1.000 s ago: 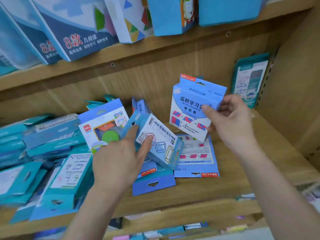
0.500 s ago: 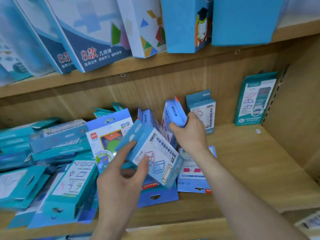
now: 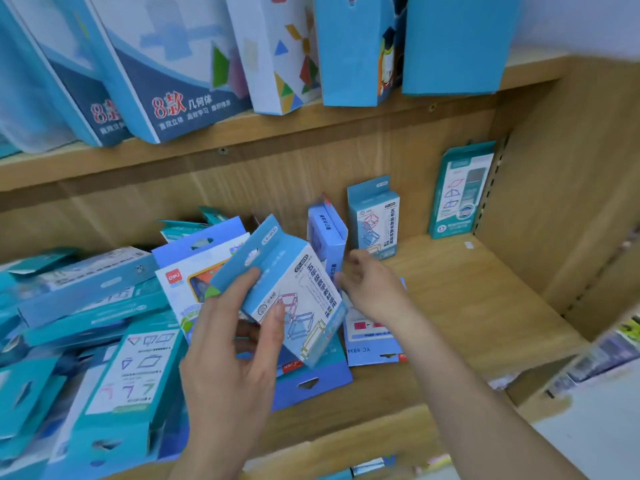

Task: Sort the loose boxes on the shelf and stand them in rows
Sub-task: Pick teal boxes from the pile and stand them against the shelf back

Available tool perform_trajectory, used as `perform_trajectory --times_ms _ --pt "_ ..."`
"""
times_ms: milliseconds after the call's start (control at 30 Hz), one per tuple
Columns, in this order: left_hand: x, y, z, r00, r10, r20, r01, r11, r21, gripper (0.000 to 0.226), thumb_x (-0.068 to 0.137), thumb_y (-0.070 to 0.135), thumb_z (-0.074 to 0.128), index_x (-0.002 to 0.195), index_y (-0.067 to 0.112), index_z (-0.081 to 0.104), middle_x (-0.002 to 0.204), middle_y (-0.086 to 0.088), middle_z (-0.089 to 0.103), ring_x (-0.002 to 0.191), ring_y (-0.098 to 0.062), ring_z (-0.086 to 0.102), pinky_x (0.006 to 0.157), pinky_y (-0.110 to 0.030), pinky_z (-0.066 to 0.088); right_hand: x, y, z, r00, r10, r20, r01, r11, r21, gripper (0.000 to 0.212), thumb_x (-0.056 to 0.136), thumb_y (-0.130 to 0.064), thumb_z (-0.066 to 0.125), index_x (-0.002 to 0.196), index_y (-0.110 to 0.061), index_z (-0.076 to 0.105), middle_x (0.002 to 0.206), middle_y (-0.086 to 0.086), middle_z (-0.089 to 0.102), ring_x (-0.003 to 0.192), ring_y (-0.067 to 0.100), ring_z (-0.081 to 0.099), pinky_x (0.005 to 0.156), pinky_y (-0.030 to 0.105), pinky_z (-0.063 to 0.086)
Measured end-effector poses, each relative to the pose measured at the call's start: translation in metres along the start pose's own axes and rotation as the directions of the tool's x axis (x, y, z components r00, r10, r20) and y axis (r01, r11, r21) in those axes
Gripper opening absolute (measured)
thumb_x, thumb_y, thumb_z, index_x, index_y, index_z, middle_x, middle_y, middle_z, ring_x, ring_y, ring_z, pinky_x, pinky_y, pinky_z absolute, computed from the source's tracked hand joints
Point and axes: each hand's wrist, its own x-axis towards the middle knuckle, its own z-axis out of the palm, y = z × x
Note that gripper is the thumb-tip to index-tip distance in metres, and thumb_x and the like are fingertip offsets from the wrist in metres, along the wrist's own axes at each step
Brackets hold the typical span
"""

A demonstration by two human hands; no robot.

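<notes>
My left hand (image 3: 228, 344) grips a light blue box with cube drawings (image 3: 298, 299), tilted above the pile. My right hand (image 3: 372, 287) hovers just right of it with relaxed fingers, holding nothing. Behind that hand a blue box (image 3: 325, 233) stands upright, leaning slightly, against the back panel. A matching cube box (image 3: 375, 216) stands upright beside it. A teal box (image 3: 462, 190) stands further right by the side wall. Flat blue boxes (image 3: 372, 337) lie under my hands.
A jumbled heap of teal and blue boxes (image 3: 104, 341) covers the shelf's left half. The wooden shelf board (image 3: 485, 299) is bare on the right. Large boxes (image 3: 180, 64) line the upper shelf. The side wall (image 3: 571, 202) closes the right end.
My right hand let go of the blue box, which now stands at the back, and drew back toward me. My left hand lifted the cube box slightly higher.
</notes>
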Motion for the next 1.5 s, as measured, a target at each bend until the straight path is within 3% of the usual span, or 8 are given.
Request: perform_trajectory --times_ms 167,300,433,600,767,1033,1267,1500 --pt "0.017 0.019 0.009 0.984 0.157 0.084 -0.155 0.987 -0.039 0.037 0.086 0.049 0.051 0.122 0.039 0.051 0.086 0.015 0.050 0.071 0.000 0.056 0.062 -0.012 0.045 -0.053 0.001 -0.043 0.996 -0.090 0.005 0.077 0.876 0.476 0.034 0.090 -0.019 0.059 0.122 -0.029 0.053 0.121 -0.001 0.060 0.108 0.008 0.058 0.084 0.017 0.046" --pt "0.019 0.040 0.041 0.938 0.303 0.170 -0.307 0.952 -0.005 0.038 0.089 0.047 0.049 0.123 0.029 0.054 0.087 0.009 0.054 0.065 -0.008 0.058 0.051 -0.033 0.050 -0.077 0.003 -0.075 0.982 -0.189 0.024 0.161 0.891 0.425 0.056 0.080 0.002 0.064 0.125 -0.028 0.050 0.119 -0.012 0.064 0.113 0.004 0.058 0.093 0.029 0.050" --pt "0.017 0.057 0.064 0.878 0.396 0.269 -0.394 0.917 -0.062 0.039 0.091 0.044 0.049 0.129 0.035 0.044 0.099 0.010 0.056 0.076 -0.010 0.058 0.056 -0.033 0.052 -0.079 0.016 -0.095 0.989 -0.112 -0.100 0.141 0.920 0.365 0.060 0.069 -0.013 0.081 0.119 -0.032 0.053 0.109 -0.013 0.067 0.107 0.006 0.060 0.090 0.041 0.053" --pt "0.023 0.053 0.098 0.901 0.245 0.359 -0.106 0.925 -0.366 0.046 0.092 0.016 0.057 0.121 0.045 0.035 0.123 0.018 0.046 0.097 0.000 0.060 0.078 -0.021 0.051 -0.051 0.038 -0.125 0.954 -0.034 -0.297 0.127 0.946 0.299 0.046 0.076 -0.011 0.078 0.112 -0.027 0.054 0.107 -0.012 0.066 0.100 0.004 0.060 0.086 0.032 0.051" --pt "0.026 0.029 0.137 0.721 0.123 0.682 -0.350 0.914 0.205 0.052 0.087 0.012 0.046 0.137 0.020 0.035 0.143 0.003 0.031 0.127 -0.019 0.038 0.102 -0.036 0.038 0.000 0.051 -0.137 0.967 -0.050 -0.250 0.120 0.955 0.271 0.042 0.079 -0.009 0.074 0.114 -0.021 0.053 0.105 -0.008 0.063 0.096 0.009 0.057 0.080 0.023 0.044" --pt "0.037 0.032 0.148 0.874 -0.247 0.417 -0.127 0.713 0.689 0.073 0.090 0.018 0.043 0.148 0.007 -0.001 0.159 -0.012 -0.001 0.138 -0.028 0.026 0.103 -0.033 0.035 0.067 0.068 -0.101 0.987 -0.160 -0.009 0.160 0.982 0.095 0.043 0.082 -0.009 0.070 0.121 -0.016 0.055 0.115 0.000 0.066 0.107 0.017 0.059 0.091 0.030 0.046" --pt "0.074 0.012 0.194 0.877 -0.205 0.435 0.011 0.912 0.409 0.047 0.088 0.028 0.057 0.130 0.014 0.041 0.126 -0.006 0.054 0.113 -0.027 0.052 0.083 -0.035 0.042 0.082 0.083 -0.083 0.988 -0.132 0.074 0.136 0.990 -0.040 0.027 0.092 -0.011 0.057 0.119 -0.009 0.053 0.118 0.008 0.064 0.112 0.027 0.057 0.083 0.028 0.042" --pt "0.085 0.005 0.208 0.893 -0.269 0.360 0.082 0.885 0.458 0.047 0.087 0.030 0.060 0.124 0.014 0.036 0.105 -0.010 0.065 0.099 -0.032 0.061 0.065 -0.034 0.037 0.089 0.078 -0.091 0.977 -0.147 0.155 0.130 0.985 0.118 0.054 0.090 -0.011 0.060 0.138 -0.021 0.039 0.127 0.000 0.061 0.117 0.017 0.056 0.096 0.027 0.042"
